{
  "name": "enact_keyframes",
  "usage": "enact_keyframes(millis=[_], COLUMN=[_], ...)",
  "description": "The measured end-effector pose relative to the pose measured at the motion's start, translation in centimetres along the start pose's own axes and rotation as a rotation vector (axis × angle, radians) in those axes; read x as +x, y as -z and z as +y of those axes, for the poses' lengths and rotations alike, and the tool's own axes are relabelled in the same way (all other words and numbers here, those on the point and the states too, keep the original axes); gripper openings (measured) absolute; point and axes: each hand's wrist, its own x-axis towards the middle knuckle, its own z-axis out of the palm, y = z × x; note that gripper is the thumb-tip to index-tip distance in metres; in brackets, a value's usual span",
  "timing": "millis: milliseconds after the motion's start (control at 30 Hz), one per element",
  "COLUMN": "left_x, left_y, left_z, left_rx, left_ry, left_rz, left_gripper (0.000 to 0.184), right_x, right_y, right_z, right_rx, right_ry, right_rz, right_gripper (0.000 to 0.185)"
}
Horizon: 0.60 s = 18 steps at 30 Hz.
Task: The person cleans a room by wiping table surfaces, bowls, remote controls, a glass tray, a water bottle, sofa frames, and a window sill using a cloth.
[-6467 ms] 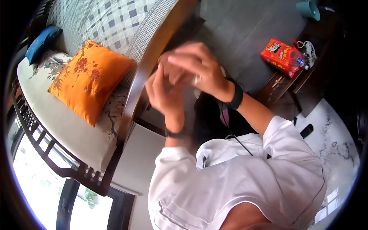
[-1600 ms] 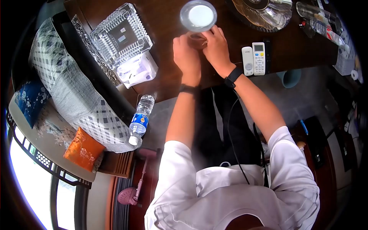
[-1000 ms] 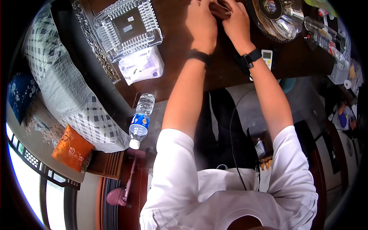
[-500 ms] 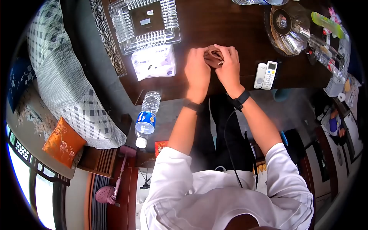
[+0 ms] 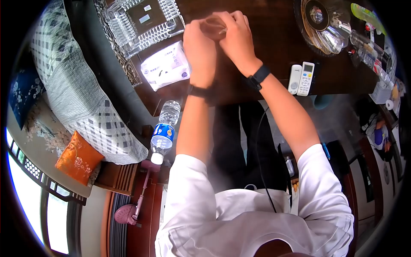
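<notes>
Fingers [image 5: 236,19] of left hand [image 5: 201,53] and right hand [image 5: 240,46] grip brown pouch [image 5: 212,29] near tissue pack [image 5: 166,67].

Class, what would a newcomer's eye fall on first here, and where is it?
Probably the left hand and right hand, holding a brown item at top centre. Next, the orange cushion at lower left, then the blue-labelled bottle beside the left arm.
</notes>
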Motion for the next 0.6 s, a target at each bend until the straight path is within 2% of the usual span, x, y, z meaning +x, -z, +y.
enact_keyframes(millis=[67,200,300,333,533,600], left_x=[1.2,2.1,0.7,-0.3,-8.2,-10.8], left_y=[-1.0,-3.3,-4.5,-5.0,-4.0,-2.9], left_z=[0.0,1.2,2.5,2.6,2.0,1.0], left_rx=[0.008,0.037,-0.064,-0.09,-0.103,-0.087], left_ry=[-0.021,-0.075,-0.078,-0.083,0.027,0.075], left_rz=[0.036,0.048,-0.022,-0.037,-0.161,-0.16], left_gripper=[0.022,0.022,0.02,0.02,0.028,0.032], right_x=[1.3,2.3,0.6,-0.5,-8.3,-10.5], right_y=[0.0,2.2,3.5,4.0,5.6,5.4], right_z=[0.7,1.8,3.9,4.0,2.7,1.5], right_rx=[-0.016,-0.011,-0.093,-0.115,-0.019,-0.046], right_ry=[0.038,0.053,-0.026,-0.053,-0.223,-0.21], right_rz=[0.021,0.096,0.07,0.07,-0.031,-0.067], right_gripper=[0.047,0.033,0.04,0.06,0.066,0.064])
